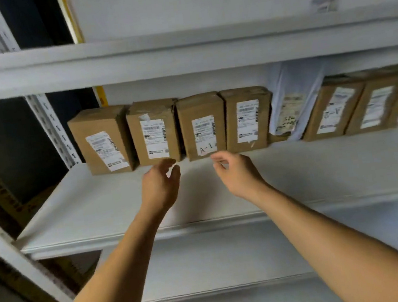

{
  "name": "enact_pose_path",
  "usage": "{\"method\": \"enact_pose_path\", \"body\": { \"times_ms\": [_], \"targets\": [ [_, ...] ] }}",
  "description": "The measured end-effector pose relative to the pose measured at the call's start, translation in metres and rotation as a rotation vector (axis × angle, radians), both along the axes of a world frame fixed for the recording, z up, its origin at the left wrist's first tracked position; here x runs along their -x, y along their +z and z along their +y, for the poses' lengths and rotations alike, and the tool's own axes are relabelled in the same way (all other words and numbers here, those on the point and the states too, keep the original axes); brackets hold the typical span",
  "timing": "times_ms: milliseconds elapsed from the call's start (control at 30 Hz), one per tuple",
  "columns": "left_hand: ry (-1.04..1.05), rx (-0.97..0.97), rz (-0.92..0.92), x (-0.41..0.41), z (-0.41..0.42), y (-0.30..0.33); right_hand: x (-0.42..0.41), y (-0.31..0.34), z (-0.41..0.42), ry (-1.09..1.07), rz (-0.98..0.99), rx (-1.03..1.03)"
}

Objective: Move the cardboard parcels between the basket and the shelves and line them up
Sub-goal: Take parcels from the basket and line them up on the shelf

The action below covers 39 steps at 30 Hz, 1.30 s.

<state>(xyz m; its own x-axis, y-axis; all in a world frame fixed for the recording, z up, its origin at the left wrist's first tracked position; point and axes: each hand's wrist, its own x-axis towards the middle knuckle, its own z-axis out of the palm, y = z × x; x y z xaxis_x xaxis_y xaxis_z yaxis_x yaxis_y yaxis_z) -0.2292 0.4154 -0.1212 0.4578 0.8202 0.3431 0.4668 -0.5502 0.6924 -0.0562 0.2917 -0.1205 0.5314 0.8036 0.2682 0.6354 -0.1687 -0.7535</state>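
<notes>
Reaching in from the bottom of the frame, both bare arms stretch toward the middle shelf, and the left hand and right hand hover just in front of the parcel row at centre frame. Left hand's fingers are loosely curled with thumb and forefinger apart, gripping nothing; the right hand's fingers are bent and relaxed, tips close to the bottom edge of the third parcel, the one marked "V-1". Whether they touch it, I cannot tell.

Four cardboard parcels stand upright side by side at the back of the shelf: the leftmost parcel tilts a little, the second parcel and the fourth parcel flank the marked one, sides touching or nearly so. Right of them a white plastic mailer leans, then three more leaning parcels run toward the right edge of the frame.

Plenty of bare shelf board lies open in front of the row, all the way to the shelf's front lip. A perforated white upright bounds the left end, and the upper shelf hangs close above the parcel tops.
</notes>
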Motion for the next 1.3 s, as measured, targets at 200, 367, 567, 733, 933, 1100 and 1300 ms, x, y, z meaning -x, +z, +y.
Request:
{"method": "enact_pose_path", "body": {
  "times_ms": [200, 367, 567, 733, 933, 1100, 1300],
  "targets": [
    [-0.230, -0.051, 0.020, -0.101, -0.112, 0.000, -0.079, -0.003, -0.144, -0.185, -0.058, 0.028],
    [-0.446, -0.073, 0.043, -0.183, -0.200, 0.005, -0.129, -0.008, -0.255, -0.396, -0.026, -0.006],
    [-0.716, -0.125, 0.068, -0.280, -0.301, -0.001, -0.172, -0.024, -0.375, -0.631, 0.048, 0.003],
    [-0.959, -0.093, 0.096, -0.349, -0.383, -0.028, -0.196, -0.051, -0.463, -0.909, 0.095, 0.096],
    [-1.282, -0.018, 0.193, -0.415, -0.480, -0.064, -0.195, -0.080, -0.556, -1.175, 0.135, 0.215],
    [-1.519, -0.006, 0.312, -0.434, -0.560, -0.103, -0.160, -0.111, -0.623, -1.378, 0.244, 0.283],
    [-1.713, -0.012, 0.461, -0.413, -0.659, -0.152, -0.102, -0.151, -0.699, -1.586, 0.430, 0.257]
  ]
}}
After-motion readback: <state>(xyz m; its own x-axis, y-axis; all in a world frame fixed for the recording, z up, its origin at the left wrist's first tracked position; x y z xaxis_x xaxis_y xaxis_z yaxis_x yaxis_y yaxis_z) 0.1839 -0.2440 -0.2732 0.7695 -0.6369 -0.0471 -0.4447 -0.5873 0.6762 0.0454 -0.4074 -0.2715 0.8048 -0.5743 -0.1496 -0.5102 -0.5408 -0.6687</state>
